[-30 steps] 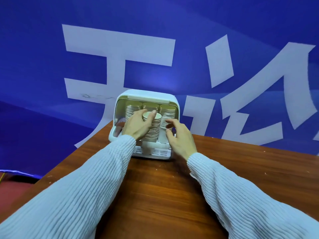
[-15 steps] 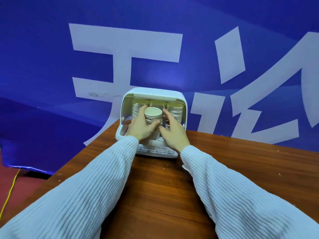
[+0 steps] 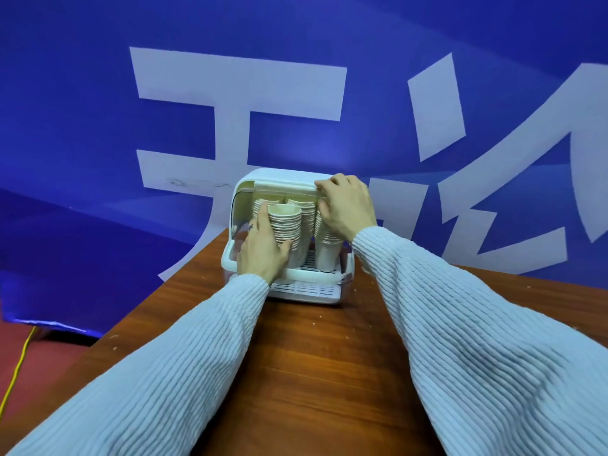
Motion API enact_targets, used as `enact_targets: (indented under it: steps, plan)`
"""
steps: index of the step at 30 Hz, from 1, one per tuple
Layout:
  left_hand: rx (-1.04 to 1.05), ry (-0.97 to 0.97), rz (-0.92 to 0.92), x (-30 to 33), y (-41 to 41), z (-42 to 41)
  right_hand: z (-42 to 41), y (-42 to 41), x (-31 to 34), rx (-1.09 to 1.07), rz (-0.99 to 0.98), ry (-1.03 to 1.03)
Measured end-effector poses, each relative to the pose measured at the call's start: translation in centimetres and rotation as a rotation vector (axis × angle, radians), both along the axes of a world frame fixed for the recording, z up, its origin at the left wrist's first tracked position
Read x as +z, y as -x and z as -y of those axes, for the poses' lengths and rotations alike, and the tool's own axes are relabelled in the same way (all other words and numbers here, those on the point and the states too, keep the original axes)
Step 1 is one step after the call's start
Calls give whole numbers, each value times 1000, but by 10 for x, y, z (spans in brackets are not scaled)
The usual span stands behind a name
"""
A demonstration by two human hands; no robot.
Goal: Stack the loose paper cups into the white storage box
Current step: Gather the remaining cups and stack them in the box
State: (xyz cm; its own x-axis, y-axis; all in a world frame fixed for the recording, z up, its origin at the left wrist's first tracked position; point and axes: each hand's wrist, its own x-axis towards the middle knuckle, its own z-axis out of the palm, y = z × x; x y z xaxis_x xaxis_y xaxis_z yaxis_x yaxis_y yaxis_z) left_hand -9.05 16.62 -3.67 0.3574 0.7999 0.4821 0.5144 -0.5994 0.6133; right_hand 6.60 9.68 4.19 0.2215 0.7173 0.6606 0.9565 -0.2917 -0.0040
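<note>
White storage box (image 3: 245, 222) at the far edge of a dark wood-grain bench (image 3: 316, 366), open front packed with paper cup stacks. Left hand (image 3: 261, 250) curled round the front stack of paper cups (image 3: 285, 225) inside the box. Right hand (image 3: 345, 205) gripping the raised lid's front edge (image 3: 283, 185). Behind the box, a blue banner (image 3: 98, 126) with large white characters. Left of the bench, red floor (image 3: 42, 357) and a yellow cable (image 3: 16, 373).

Pale blue ribbed knit sleeves (image 3: 477, 340) cover both arms.
</note>
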Motion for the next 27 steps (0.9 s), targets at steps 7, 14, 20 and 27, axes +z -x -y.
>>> enact_targets:
  steps: [7,14,20,27]
  plan:
    - [112,-13,-82,-8,2,-5,20,10,-18,117,-6,-34]
    - [184,-273,109,-37,26,17,45,21,-57,142,195,-84]
    - [138,-329,232,-36,37,32,60,30,-106,157,257,-24]
    - [32,-317,155,-28,32,46,73,52,-98,77,47,118]
